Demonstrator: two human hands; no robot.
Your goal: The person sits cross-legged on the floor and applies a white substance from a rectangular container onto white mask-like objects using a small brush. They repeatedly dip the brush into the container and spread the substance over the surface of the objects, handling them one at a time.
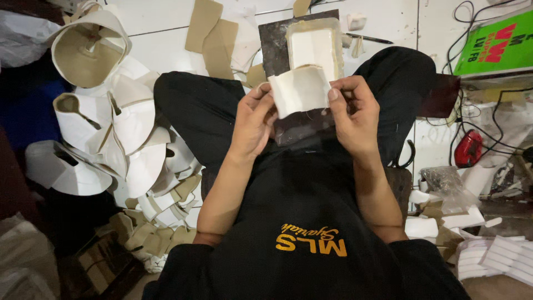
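**Both hands pinched on a white cut piece above the lap**

You sat cross-legged on the pale tiled floor in black clothes, and you held a white cut piece up in front of you, over your lap. Your left hand gripped its left edge, thumb and fingers closed on the material. Your right hand clamped its right edge the same way, thumb on the near face and fingers curled behind. The piece was slightly curved, its upper rim showing a tan lining.

Just beyond the piece, a dark board rested across your legs, and on it lay a tan-rimmed pad with a white centre, partly hidden by the piece you held.

To your left, a heap of white shaped shells with tan insides spread across the floor, some stacked, some nested. Flat tan cut-outs lay on the tiles near the board. To your right stood a green box among black cables, a small red device below it, and a bundle of white strips near your right knee.
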